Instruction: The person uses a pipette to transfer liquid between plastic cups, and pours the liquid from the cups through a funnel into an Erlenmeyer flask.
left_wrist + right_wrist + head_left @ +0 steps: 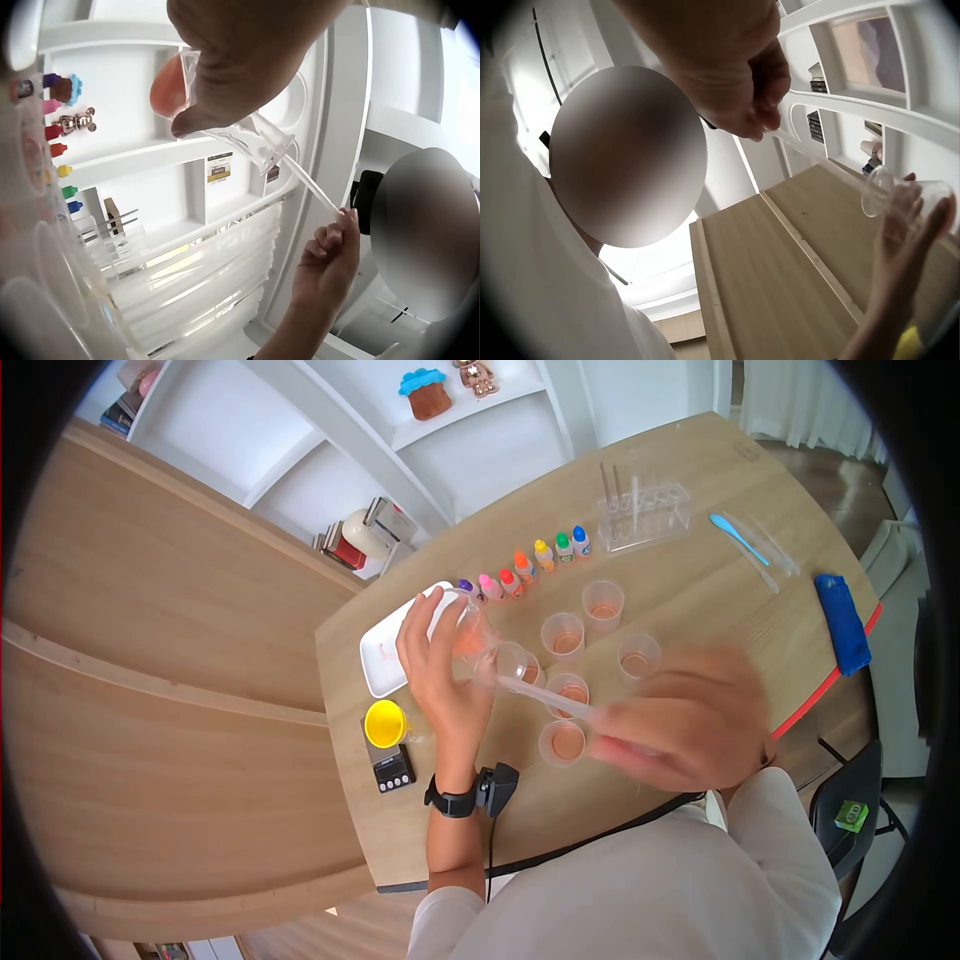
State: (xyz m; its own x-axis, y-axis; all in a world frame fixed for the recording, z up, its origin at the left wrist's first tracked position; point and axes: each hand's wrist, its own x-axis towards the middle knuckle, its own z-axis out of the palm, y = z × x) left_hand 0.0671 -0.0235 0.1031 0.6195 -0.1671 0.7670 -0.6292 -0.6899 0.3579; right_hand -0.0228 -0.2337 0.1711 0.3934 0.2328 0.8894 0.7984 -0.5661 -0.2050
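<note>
My left hand (437,672) grips a clear conical flask (255,142) holding orange-pink liquid (169,86). The flask lies tilted over, its flared mouth turned toward my right hand. Blurred in the head view, my right hand (690,720) pinches one end of a thin translucent stick (548,698). The stick's other end reaches into the flask mouth, as the left wrist view also shows. Below both hands, several clear plastic cups (603,603) stand on the table, with a little pinkish liquid low inside them.
Small dropper bottles (544,555) with coloured caps line the table (440,850) behind the cups. A white tray (380,675) and a yellow cup (386,724) on a small scale (392,772) stand left. Farther right are a test tube rack (648,520), blue spoon (738,538) and blue pouch (843,624).
</note>
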